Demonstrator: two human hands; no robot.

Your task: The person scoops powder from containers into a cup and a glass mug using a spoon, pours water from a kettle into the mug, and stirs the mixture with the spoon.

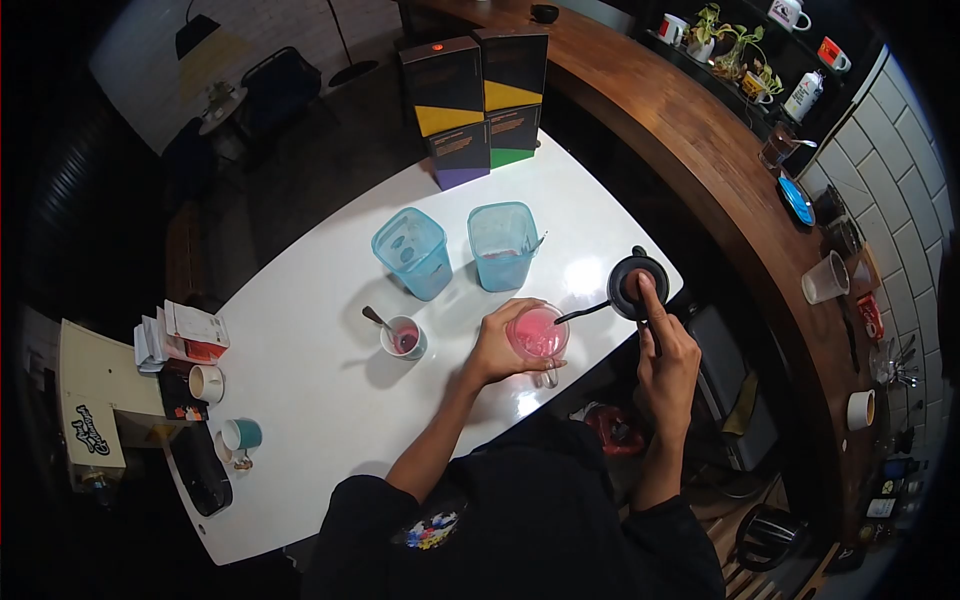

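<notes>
My left hand (500, 345) is wrapped around a clear glass mug (540, 338) of pink liquid, its handle toward me. In my right hand (668, 362) is a small black gooseneck kettle (624, 292), with a finger pressed on its lid. The kettle's thin spout reaches over the mug's rim; whether liquid is flowing I cannot tell. Left of the mug stands a small cup (404, 342) with dark pink residue and a spoon (377, 317) leaning in it. Beyond are two translucent blue containers, a left one (412, 255) and a right one (503, 250).
Stacked black boxes (455, 90) stand at the white table's (310, 400) far end. A beige mug (206, 384), a teal-and-white cup (242, 434) and a black case (200, 472) sit left. A wooden counter (690, 130) curves along the right.
</notes>
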